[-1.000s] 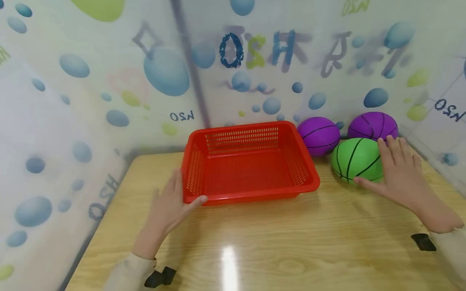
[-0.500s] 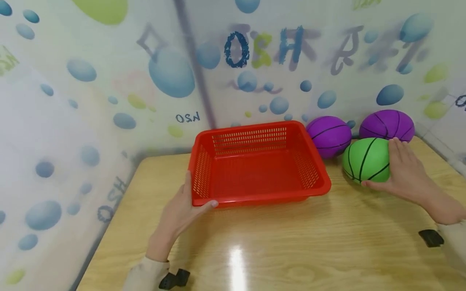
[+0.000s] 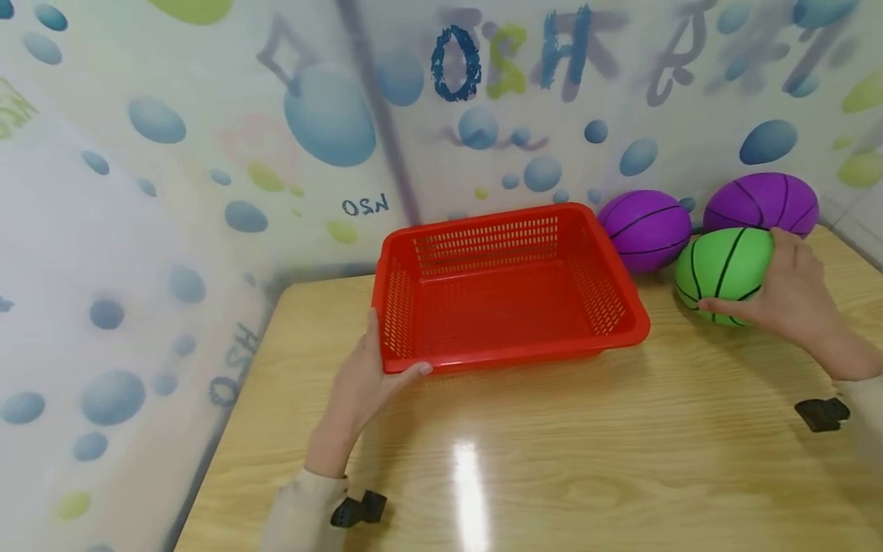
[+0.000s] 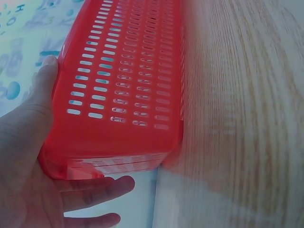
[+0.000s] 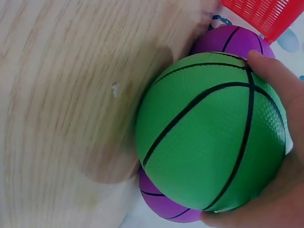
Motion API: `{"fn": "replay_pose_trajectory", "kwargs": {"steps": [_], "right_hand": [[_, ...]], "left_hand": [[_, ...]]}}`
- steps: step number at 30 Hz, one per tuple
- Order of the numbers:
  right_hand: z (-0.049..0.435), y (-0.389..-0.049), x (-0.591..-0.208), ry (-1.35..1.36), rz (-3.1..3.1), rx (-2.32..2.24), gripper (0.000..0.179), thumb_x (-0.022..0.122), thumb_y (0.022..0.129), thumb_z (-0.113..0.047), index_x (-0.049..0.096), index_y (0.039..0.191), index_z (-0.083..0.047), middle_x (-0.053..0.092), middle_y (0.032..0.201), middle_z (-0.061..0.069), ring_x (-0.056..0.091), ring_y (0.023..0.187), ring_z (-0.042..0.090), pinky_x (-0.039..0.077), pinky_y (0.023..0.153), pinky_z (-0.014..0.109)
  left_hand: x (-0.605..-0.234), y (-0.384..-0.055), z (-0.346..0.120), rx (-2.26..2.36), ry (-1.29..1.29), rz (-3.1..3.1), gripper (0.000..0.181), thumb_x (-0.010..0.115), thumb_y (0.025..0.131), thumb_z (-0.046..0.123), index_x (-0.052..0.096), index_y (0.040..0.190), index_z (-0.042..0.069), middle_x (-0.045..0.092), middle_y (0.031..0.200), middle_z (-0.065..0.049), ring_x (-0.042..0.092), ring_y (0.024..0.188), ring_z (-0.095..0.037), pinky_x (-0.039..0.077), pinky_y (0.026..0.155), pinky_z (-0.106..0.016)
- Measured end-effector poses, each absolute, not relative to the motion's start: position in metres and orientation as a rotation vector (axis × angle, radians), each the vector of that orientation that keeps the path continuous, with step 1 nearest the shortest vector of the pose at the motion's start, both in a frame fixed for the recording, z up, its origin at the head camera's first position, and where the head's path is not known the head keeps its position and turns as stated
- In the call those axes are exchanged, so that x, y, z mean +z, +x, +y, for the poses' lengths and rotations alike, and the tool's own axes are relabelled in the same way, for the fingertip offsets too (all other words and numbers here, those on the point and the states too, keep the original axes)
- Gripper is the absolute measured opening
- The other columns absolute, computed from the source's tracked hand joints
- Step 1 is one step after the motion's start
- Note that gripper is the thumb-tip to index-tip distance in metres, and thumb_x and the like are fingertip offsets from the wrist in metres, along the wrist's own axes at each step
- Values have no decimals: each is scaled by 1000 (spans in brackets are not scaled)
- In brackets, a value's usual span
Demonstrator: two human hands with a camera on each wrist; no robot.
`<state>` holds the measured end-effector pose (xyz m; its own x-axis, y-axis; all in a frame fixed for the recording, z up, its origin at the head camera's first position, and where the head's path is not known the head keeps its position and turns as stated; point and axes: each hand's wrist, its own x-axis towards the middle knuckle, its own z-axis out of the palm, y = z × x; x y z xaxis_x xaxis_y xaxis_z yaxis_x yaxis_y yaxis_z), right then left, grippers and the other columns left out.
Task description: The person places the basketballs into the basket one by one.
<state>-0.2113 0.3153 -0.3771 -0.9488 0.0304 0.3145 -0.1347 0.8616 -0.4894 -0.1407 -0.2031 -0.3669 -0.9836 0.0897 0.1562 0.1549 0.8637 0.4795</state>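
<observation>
A red plastic basket (image 3: 524, 354) with slotted walls stands on the wooden table. My left hand (image 3: 355, 395) holds its near left corner, the thumb along the front rim and the fingers against the left side. In the left wrist view the basket's slotted wall (image 4: 114, 85) lies beside the thumb, with fairly straight fingers below the corner. On the right, a green ball (image 3: 713, 264) with black lines rests on the table. My right hand (image 3: 803, 295) grips it from the right, thumb at the front and fingers over the far side; the right wrist view shows the ball (image 5: 209, 137) between thumb and fingers.
Two purple balls with black lines sit behind the green one: one purple ball (image 3: 645, 234) by the basket's right side, another purple ball (image 3: 766, 201) farther right. A patterned wall (image 3: 331, 184) stands behind and left of the table (image 3: 552, 445).
My right hand has closed from resting beside the green ball to gripping it, its fingers now bent. The left hand keeps its place on the basket's corner. The head view has shifted slightly.
</observation>
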Motion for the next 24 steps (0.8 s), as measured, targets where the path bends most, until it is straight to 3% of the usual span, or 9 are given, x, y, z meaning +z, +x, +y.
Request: {"fn": "replay_pose_trajectory", "kwargs": {"steps": [4, 11, 14, 17, 21, 23, 24], "right_hand": [[319, -211, -374, 100, -2681, 731, 113, 86, 57, -26, 17, 136, 17, 27, 121, 47, 29, 107, 63, 27, 79, 71], [314, -206, -355, 147, -2629, 771, 91, 88, 57, -26, 38, 123, 12, 47, 103, 34, 46, 89, 50, 38, 65, 64], [312, -201, -340, 144, -2623, 775, 92, 88, 58, -27, 38, 125, 11, 48, 105, 33, 48, 89, 49, 39, 63, 62], [308, -198, -326, 173, -2595, 816, 95, 89, 58, -25, 37, 129, 10, 47, 110, 33, 47, 91, 50, 45, 60, 37], [298, -199, -311, 211, -2566, 839, 100, 89, 57, -25, 34, 136, 5, 46, 113, 33, 46, 95, 51, 33, 57, 20], [291, -201, -303, 219, -2569, 851, 101, 88, 58, -25, 33, 138, 3, 46, 115, 33, 45, 97, 50, 33, 57, 21], [286, -201, -299, 212, -2581, 852, 101, 87, 60, -26, 32, 139, 2, 45, 116, 33, 44, 97, 50, 37, 57, 27]], "left_hand": [[-369, -141, -201, -796, -174, -2907, 122, 62, 68, 72, 2, 149, 4, 39, 140, -18, 53, 109, -30, 48, 83, -45], [-366, -142, -204, -815, -181, -2911, 121, 64, 69, 70, 1, 149, 4, 36, 142, -18, 51, 111, -31, 48, 84, -46], [-365, -143, -204, -830, -187, -2910, 120, 64, 70, 69, 1, 149, 4, 35, 143, -17, 50, 112, -31, 48, 84, -46], [-366, -143, -204, -855, -188, -2911, 121, 64, 69, 69, 1, 149, 5, 35, 143, -16, 51, 112, -30, 47, 84, -46], [-367, -143, -203, -883, -200, -2894, 120, 65, 69, 69, 0, 150, 8, 37, 142, -13, 51, 112, -27, 48, 84, -45], [-368, -143, -204, -908, -221, -2876, 119, 66, 70, 67, -1, 150, 10, 38, 141, -12, 51, 111, -25, 48, 84, -44], [-369, -143, -204, -915, -226, -2870, 118, 66, 70, 66, -1, 150, 10, 38, 141, -12, 51, 111, -25, 48, 84, -44]]}}
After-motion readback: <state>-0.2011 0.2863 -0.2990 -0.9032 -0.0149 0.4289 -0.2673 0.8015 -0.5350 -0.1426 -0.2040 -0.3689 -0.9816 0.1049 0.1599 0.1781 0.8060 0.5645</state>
